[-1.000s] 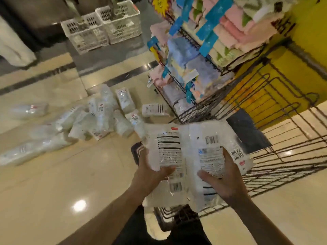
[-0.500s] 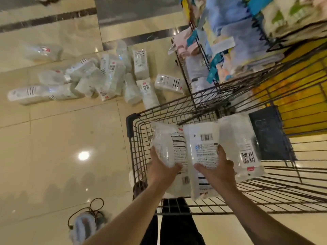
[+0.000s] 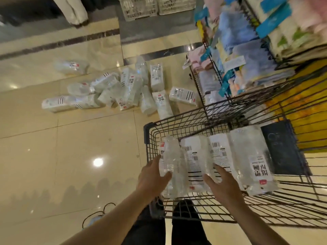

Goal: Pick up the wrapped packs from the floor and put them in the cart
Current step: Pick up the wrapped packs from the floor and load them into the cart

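Several clear wrapped packs [image 3: 194,161] with white labels lie side by side inside the wire cart [image 3: 150,138], low in its basket. My left hand [image 3: 154,177] touches the leftmost pack with straight fingers, the thumb lying across its lower end. My right hand [image 3: 223,188] rests with spread fingers on the middle packs. A scattered heap of more wrapped packs [image 3: 123,89] lies on the tiled floor beyond the cart's left corner. One lone pack [image 3: 70,66] lies farther out to the left.
A wire rack of folded towels [image 3: 247,59] stands right behind the cart, to the right. White plastic baskets [image 3: 154,6] sit on the floor at the back. A person's legs [image 3: 74,11] show at the top left. A corded object [image 3: 95,218] lies by my feet.
The bundle of packs has gone down into the cart and spread out flat. My hands have loosened from gripping to straight fingers. The view tilted back up toward the floor pile.
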Demonstrator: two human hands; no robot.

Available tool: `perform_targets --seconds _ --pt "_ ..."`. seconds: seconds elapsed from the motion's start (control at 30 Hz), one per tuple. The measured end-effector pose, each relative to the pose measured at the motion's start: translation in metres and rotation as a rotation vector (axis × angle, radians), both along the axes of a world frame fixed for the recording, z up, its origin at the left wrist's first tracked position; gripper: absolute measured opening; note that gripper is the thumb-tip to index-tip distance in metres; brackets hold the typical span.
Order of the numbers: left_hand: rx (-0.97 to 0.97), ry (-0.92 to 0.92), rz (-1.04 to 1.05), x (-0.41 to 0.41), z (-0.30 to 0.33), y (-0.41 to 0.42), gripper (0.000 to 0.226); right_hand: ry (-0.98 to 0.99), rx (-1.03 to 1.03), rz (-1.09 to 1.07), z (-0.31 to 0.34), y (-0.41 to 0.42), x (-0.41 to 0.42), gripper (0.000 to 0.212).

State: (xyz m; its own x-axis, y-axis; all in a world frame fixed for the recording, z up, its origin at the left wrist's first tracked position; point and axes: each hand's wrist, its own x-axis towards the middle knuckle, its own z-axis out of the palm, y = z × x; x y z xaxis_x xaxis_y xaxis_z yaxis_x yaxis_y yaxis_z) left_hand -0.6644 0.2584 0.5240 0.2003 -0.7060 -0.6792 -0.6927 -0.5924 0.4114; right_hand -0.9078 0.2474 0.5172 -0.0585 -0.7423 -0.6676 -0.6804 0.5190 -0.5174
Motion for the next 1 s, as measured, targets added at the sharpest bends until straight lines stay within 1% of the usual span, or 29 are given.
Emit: perform_targets --seconds 0.07,0.13,0.2,0.27,0.33,0.47,0.5,0.57,0.67,0.8,0.87,0.93,1.0 --pt "-0.092 -0.088 -0.148 0.017 0.034 0.005 0.068 -0.022 -0.050 0.023 0.022 0.004 0.002 0.060" --pt "-0.170 -0.189 -0.312 0.036 0.065 0.012 0.064 -0.049 -0.106 0.064 0.040 0.007 0.006 0.052" --pt "-0.227 -0.297 -0.383 0.057 0.089 0.024 0.062 -0.062 -0.155 0.108 0.054 0.011 0.012 0.046" --pt "-0.283 -0.336 -0.316 0.079 0.107 0.038 0.058 -0.069 -0.199 0.149 0.066 0.014 0.021 0.039" --pt "-0.315 -0.327 -0.235 0.101 0.114 0.056 0.052 -0.071 -0.216 0.175 0.074 0.018 0.030 0.031" --pt "-0.288 -0.281 -0.201 0.152 0.104 0.096 0.050 -0.052 -0.197 0.215 0.085 0.033 0.055 0.005" --pt "-0.273 -0.274 -0.199 0.167 0.100 0.104 0.050 -0.046 -0.188 0.209 0.086 0.037 0.065 0.003" --pt "-0.242 -0.266 -0.187 0.199 0.090 0.116 0.050 -0.016 -0.176 0.183 0.088 0.044 0.091 0.008" --pt "-0.211 -0.250 -0.179 0.259 0.076 0.131 0.050 0.004 -0.146 0.180 0.088 0.047 0.145 0.005" --pt "-0.187 -0.226 -0.139 0.356 0.066 0.147 0.051 0.069 -0.155 0.271 0.090 0.044 0.242 0.005" --pt "-0.172 -0.202 -0.058 0.406 0.063 0.157 0.049 0.070 -0.151 0.323 0.094 0.034 0.292 0.006" --pt "-0.175 -0.143 0.088 0.454 0.062 0.167 0.047 0.049 -0.148 0.361 0.101 0.026 0.345 0.004" --pt "-0.194 -0.100 0.267 0.496 0.060 0.175 0.043 0.015 -0.166 0.367 0.104 0.012 0.393 0.014"
